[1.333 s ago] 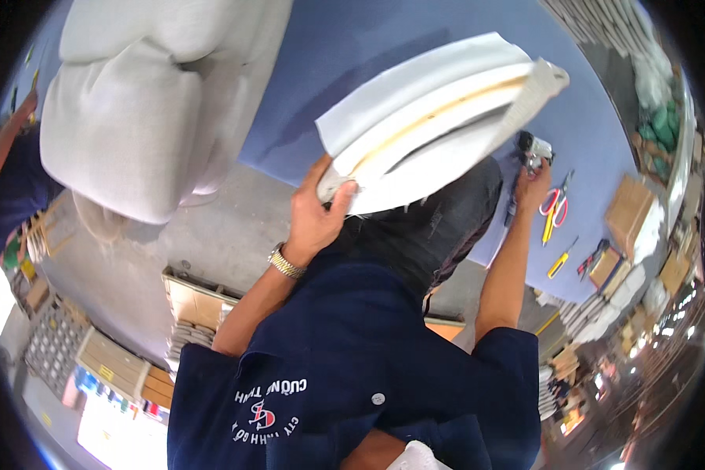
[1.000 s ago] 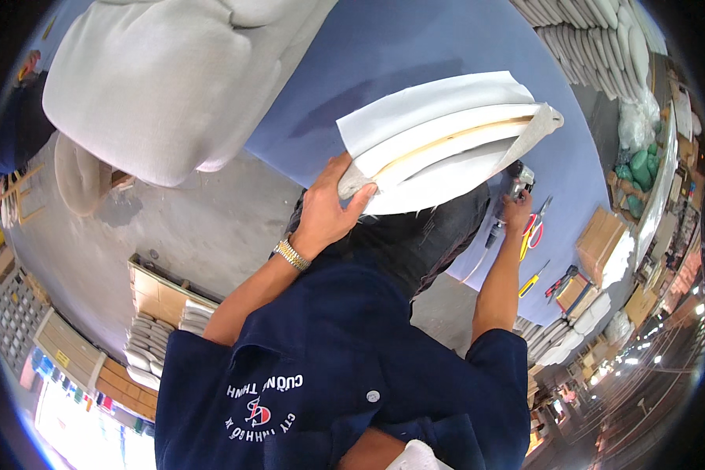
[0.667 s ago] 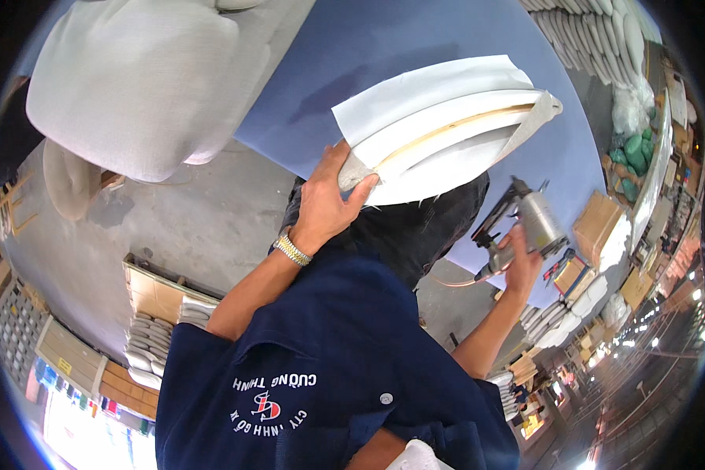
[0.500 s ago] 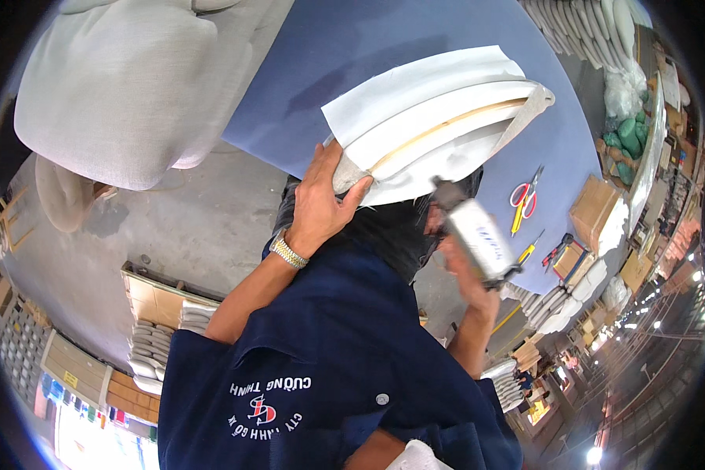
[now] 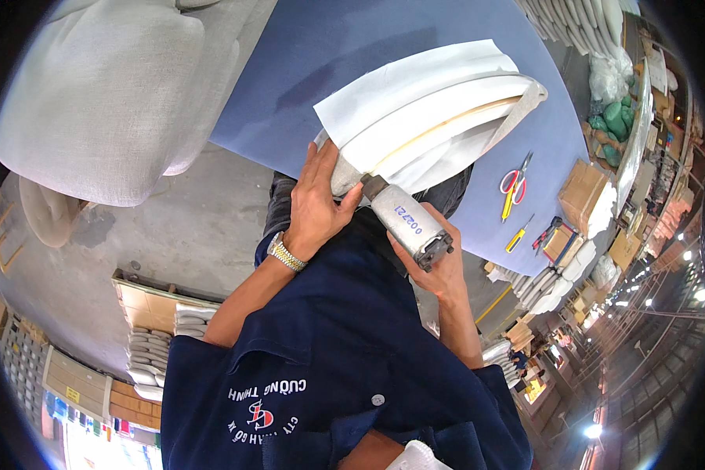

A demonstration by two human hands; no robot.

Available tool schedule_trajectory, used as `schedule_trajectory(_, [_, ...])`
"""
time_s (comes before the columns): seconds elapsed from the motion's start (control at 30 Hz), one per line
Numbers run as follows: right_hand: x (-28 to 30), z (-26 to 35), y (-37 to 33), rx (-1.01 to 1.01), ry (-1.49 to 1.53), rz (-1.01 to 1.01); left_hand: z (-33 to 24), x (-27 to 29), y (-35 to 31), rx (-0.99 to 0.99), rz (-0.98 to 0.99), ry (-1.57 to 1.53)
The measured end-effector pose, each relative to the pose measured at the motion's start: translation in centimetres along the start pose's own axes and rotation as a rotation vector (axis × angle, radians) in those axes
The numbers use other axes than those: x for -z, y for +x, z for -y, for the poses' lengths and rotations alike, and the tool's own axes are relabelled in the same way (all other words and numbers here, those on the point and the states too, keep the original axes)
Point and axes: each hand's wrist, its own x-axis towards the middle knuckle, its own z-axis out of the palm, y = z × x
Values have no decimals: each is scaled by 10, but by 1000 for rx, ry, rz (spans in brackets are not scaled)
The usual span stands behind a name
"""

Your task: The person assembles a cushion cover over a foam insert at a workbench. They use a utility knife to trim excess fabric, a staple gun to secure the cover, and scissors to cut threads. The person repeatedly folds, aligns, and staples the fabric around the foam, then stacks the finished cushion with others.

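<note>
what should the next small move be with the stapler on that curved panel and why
Probably press the grey staple gun squarely onto the white fabric and fire: its nose already meets the edge that the left hand pins on the curved panel, and the right hand grips the gun.

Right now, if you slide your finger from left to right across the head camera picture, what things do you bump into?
Grey cushion → left hand → grey tool in the right hand → red scissors → cardboard box.
</note>
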Motion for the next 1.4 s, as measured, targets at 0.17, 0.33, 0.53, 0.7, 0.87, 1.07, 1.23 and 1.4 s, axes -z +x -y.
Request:
schedule_trajectory(0.17, [-1,8,4,60,-80,-13,2,-1,-1,-18,-4,4])
schedule_trajectory(0.33, [1,11,8,46,-84,5,3,-1,-1,7,5,-32])
schedule_trajectory(0.53, [5,17,12,-68,-113,127,2,-1,-1,29,33,-44])
schedule_trajectory(0.7, [-1,14,12,-127,-88,161,3,1,-3,11,48,-55])
schedule_trajectory(0.87, [-20,-1,13,-40,-32,57,5,6,-1,-8,49,-78])
schedule_trajectory(1.07, [-37,7,24,50,-58,-15,4,37,15,114,214,-88])
schedule_trajectory(1.23, [-39,10,18,6,3,-50,-15,57,14,-18,219,83])
schedule_trajectory(1.4, [-35,9,12,66,-15,-70,-15,49,6,-130,84,76])
